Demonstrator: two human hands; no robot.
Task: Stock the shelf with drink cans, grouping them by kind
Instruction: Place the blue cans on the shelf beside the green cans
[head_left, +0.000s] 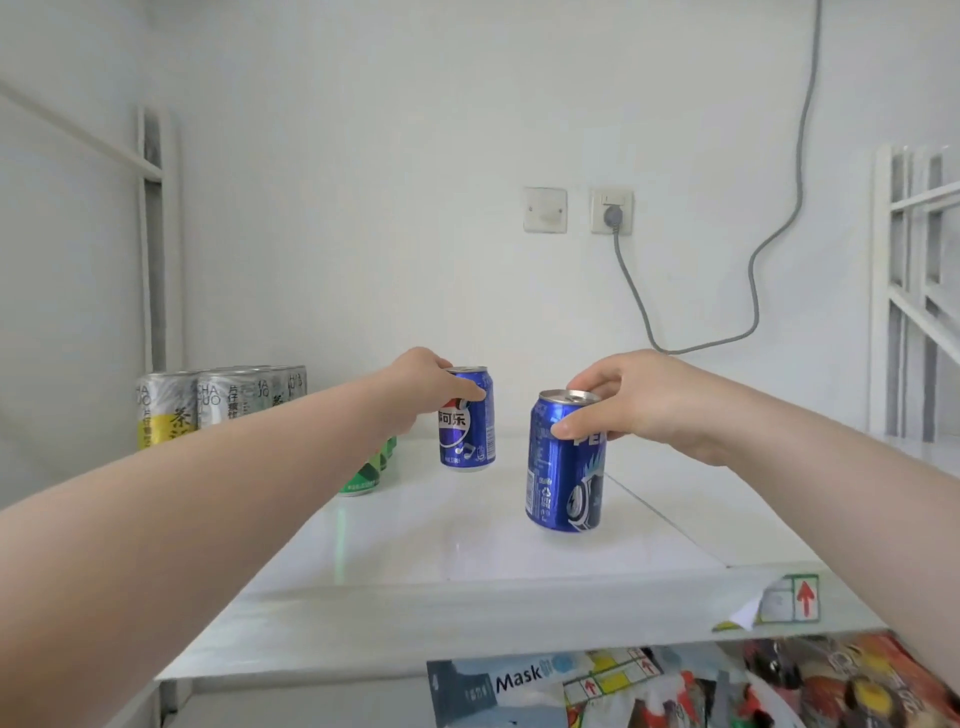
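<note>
The white shelf (467, 551) holds tall tea cans (171, 405) far left, green cans (363, 475) beside them. The left hand (421, 379) grips the far blue can (470, 431), and the right hand (634, 400) pinches the top of the near blue can (563, 467) (both upright, apart). The near one probably needs moving far-left to join it.

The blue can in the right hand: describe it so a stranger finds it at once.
On the white shelf below the wall socket, look right of the green cans. The nearer Pepsi can is yours: blue, rightmost, gripped at its top by the right hand, while the left hand holds the farther Pepsi can.
</note>
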